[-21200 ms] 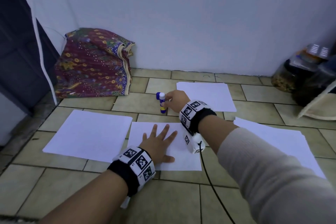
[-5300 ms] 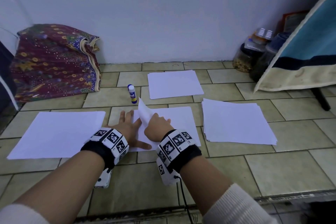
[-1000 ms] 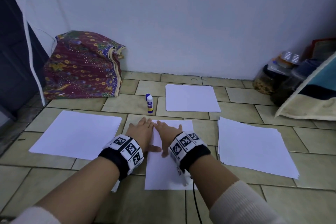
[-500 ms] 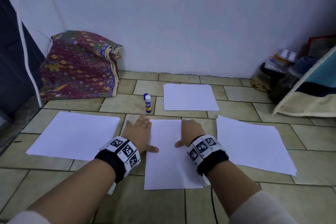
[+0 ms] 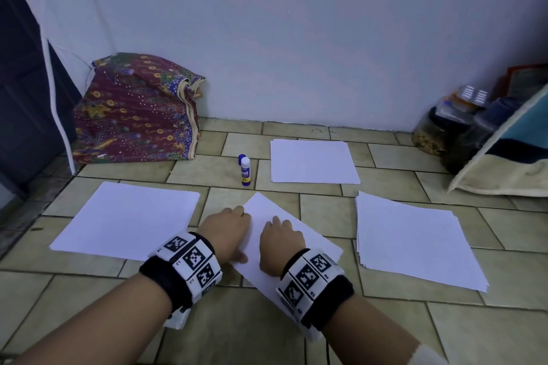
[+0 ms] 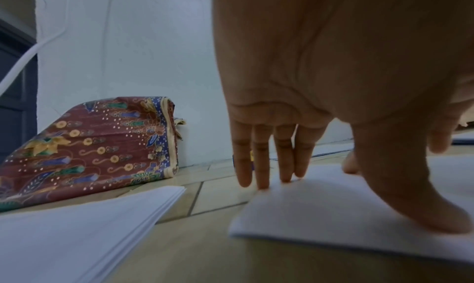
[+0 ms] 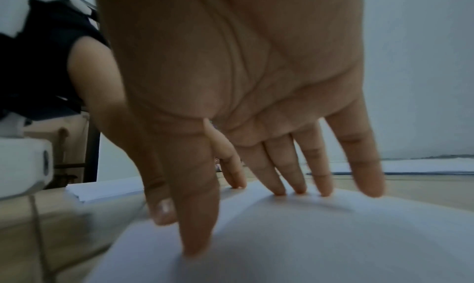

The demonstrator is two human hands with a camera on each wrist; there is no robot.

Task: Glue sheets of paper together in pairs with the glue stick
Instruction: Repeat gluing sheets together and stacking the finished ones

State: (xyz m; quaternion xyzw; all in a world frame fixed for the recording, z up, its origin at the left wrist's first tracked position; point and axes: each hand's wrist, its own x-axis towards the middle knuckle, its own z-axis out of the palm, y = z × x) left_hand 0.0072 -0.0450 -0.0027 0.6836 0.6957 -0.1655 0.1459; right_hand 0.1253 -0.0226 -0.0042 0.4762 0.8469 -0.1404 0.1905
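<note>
Left grip: the left hand (image 5: 226, 231) lies flat with straight fingers (image 6: 261, 165) pressing on the left edge of the glued pair (image 5: 284, 243); it holds nothing.
Right grip: the right hand (image 5: 280, 243) lies flat on the middle of the same pair, fingers (image 7: 295, 176) straight and pressing; it holds nothing.
Task item position: the glued pair lies on the floor (image 5: 267, 335) under both hands, in the middle of the paper layout.
Long axis: the pair lies skewed to the tile lines, one corner pointing toward the wall (image 5: 296, 38), its long axis running from that far corner toward the right wrist.
Key relation: the left paper stack (image 5: 127, 219) lies just beside the left hand, which is the nearer one; judged, a transfer of the pair goes that way.
Glue stick: the glue stick (image 5: 245, 171) stands upright and capped beyond the far corner of the pair, apart from both hands.
Count, hands: two, both on the pair.
Count, paper groups: four, namely the pair, the left paper stack, the right paper stack (image 5: 415, 240), the far paper stack (image 5: 312, 161).
Count, glue sticks: one.
Sheets per stack: cannot tell.
</note>
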